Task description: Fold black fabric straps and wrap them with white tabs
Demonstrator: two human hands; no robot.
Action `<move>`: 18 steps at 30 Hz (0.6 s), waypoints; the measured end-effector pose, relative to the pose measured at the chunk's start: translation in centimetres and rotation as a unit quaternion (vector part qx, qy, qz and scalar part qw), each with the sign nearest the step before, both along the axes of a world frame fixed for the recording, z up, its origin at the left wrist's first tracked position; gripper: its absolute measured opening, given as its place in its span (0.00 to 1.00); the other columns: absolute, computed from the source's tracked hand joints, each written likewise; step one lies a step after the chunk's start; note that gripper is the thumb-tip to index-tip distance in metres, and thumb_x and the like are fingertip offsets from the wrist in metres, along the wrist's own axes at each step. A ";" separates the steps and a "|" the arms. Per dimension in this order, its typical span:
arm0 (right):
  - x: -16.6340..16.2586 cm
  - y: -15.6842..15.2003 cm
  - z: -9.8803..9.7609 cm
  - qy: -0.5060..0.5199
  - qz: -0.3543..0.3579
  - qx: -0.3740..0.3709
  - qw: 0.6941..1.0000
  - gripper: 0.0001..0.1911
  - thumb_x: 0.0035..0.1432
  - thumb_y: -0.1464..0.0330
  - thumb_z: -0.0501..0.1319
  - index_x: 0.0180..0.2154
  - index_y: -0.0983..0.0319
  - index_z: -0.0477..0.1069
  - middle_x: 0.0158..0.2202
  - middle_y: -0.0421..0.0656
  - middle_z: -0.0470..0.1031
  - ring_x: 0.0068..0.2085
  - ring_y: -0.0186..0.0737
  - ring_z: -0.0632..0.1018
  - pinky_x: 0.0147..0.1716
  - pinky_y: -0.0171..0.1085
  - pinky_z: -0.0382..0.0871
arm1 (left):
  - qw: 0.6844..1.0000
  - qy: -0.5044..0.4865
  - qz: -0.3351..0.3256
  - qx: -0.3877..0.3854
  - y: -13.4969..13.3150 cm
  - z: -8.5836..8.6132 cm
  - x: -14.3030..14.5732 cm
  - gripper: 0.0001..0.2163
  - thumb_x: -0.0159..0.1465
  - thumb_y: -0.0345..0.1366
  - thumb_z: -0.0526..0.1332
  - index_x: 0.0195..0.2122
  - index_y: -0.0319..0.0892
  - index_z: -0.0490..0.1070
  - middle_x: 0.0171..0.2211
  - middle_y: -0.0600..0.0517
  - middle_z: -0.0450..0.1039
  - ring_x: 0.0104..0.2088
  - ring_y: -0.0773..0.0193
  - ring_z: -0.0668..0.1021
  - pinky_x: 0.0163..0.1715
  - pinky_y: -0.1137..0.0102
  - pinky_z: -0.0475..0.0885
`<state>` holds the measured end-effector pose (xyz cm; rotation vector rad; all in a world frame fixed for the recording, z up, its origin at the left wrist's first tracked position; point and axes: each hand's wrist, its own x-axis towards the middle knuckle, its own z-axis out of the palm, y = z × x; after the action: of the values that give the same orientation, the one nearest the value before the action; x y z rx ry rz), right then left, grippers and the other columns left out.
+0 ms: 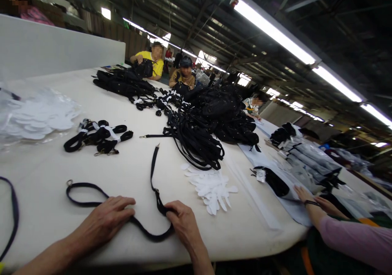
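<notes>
A long black webbing strap (154, 237) with metal clips at its ends lies curved across the white table. My left hand (108, 220) rests over it, fingers stretched out and apart, with the webbing passing underneath; a loop with a ring extends beyond it. My right hand (183, 222) is closed, thumb and fingers pinching the same strap near its metal buckle. From there the clip end points away from me. Farther off lie bundled black straps (105, 135) with white bands, and a pile of loose black straps (200, 144).
White cut pieces (212, 189) lie right of my hands, more in a clear bag (43, 114) at left. Black bags (223, 107) are heaped mid-table. At right a co-worker's hand (303, 194) touches a grey-white sheet near packed goods (301, 156). Other people sit opposite.
</notes>
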<state>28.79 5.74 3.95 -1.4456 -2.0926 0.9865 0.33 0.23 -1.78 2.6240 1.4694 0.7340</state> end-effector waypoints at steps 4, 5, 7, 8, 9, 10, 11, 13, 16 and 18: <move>0.3 -0.5 1.0 -0.003 0.066 -0.027 0.997 0.16 0.55 0.74 0.57 0.38 0.53 0.80 0.39 0.36 0.82 0.44 0.38 0.80 0.46 0.35 0.71 | 0.998 0.028 -0.056 -0.017 1.4 2.0 -0.2 0.09 0.68 0.30 0.56 0.40 0.50 0.74 0.67 0.54 0.62 0.64 0.54 0.68 0.60 0.57 0.63; 0.3 -0.5 1.2 -0.017 0.075 -0.021 0.997 0.16 0.55 0.74 0.57 0.38 0.53 0.80 0.39 0.36 0.82 0.44 0.38 0.80 0.46 0.36 0.71 | 0.997 0.030 -0.070 -0.024 1.8 2.6 -0.3 0.09 0.67 0.30 0.56 0.39 0.50 0.74 0.69 0.54 0.60 0.66 0.53 0.65 0.62 0.55 0.59; 0.6 -0.6 1.2 -0.044 0.091 -0.004 0.995 0.17 0.56 0.75 0.56 0.39 0.52 0.79 0.39 0.36 0.81 0.44 0.38 0.79 0.46 0.36 0.70 | 0.994 0.027 -0.092 -0.046 2.2 3.6 -0.2 0.09 0.65 0.28 0.57 0.40 0.50 0.74 0.65 0.55 0.65 0.67 0.54 0.63 0.65 0.53 0.53; 0.7 -0.5 1.1 -0.061 0.092 0.007 0.994 0.17 0.56 0.75 0.56 0.39 0.52 0.79 0.40 0.36 0.81 0.45 0.38 0.79 0.47 0.36 0.70 | 0.993 0.025 -0.098 -0.061 2.3 3.9 -0.1 0.10 0.65 0.27 0.57 0.41 0.51 0.73 0.60 0.55 0.71 0.65 0.56 0.65 0.66 0.53 0.51; 1.0 -0.5 1.0 -0.084 0.086 0.019 0.993 0.17 0.56 0.75 0.56 0.39 0.52 0.79 0.40 0.36 0.81 0.45 0.39 0.79 0.47 0.36 0.69 | 0.992 0.022 -0.098 -0.075 2.2 4.1 0.1 0.11 0.65 0.27 0.57 0.41 0.50 0.72 0.54 0.56 0.75 0.62 0.58 0.69 0.66 0.53 0.50; 1.2 -0.4 0.9 -0.112 0.072 0.033 0.991 0.17 0.55 0.76 0.56 0.39 0.52 0.78 0.40 0.36 0.81 0.44 0.39 0.79 0.47 0.37 0.69 | 0.992 0.019 -0.092 -0.084 2.1 4.1 0.2 0.11 0.66 0.26 0.56 0.41 0.50 0.72 0.48 0.56 0.77 0.57 0.60 0.73 0.66 0.53 0.50; 1.5 -0.4 0.7 -0.141 0.054 0.047 0.987 0.17 0.56 0.76 0.56 0.39 0.52 0.78 0.40 0.37 0.81 0.44 0.40 0.78 0.46 0.38 0.68 | 0.993 0.015 -0.083 -0.088 1.9 3.9 0.4 0.10 0.66 0.26 0.55 0.41 0.49 0.72 0.44 0.56 0.77 0.52 0.61 0.76 0.65 0.53 0.51; 1.9 -0.3 0.5 -0.195 0.025 0.073 0.978 0.16 0.57 0.76 0.55 0.40 0.53 0.77 0.39 0.39 0.80 0.43 0.42 0.78 0.46 0.41 0.68 | 0.995 0.004 -0.058 -0.077 1.5 3.1 0.7 0.10 0.68 0.26 0.53 0.41 0.47 0.72 0.40 0.55 0.76 0.43 0.64 0.77 0.63 0.53 0.55; 1.6 -0.4 0.4 -0.215 0.030 0.112 0.970 0.16 0.61 0.75 0.54 0.43 0.54 0.76 0.42 0.42 0.80 0.45 0.44 0.78 0.48 0.44 0.69 | 0.998 -0.009 -0.037 -0.053 1.0 1.7 1.1 0.11 0.70 0.26 0.50 0.43 0.45 0.71 0.39 0.52 0.75 0.41 0.62 0.75 0.53 0.59 0.65; 0.4 -0.5 0.5 -0.188 0.065 0.151 0.968 0.17 0.61 0.72 0.57 0.50 0.54 0.74 0.52 0.44 0.77 0.54 0.46 0.75 0.56 0.47 0.66 | 0.998 -0.011 -0.028 -0.048 0.9 1.1 1.3 0.10 0.70 0.27 0.51 0.42 0.44 0.71 0.39 0.50 0.74 0.40 0.60 0.74 0.44 0.63 0.67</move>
<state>29.22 5.20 4.44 -1.4351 -2.5022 0.4247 1.61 1.09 -0.69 2.5649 1.3842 0.6669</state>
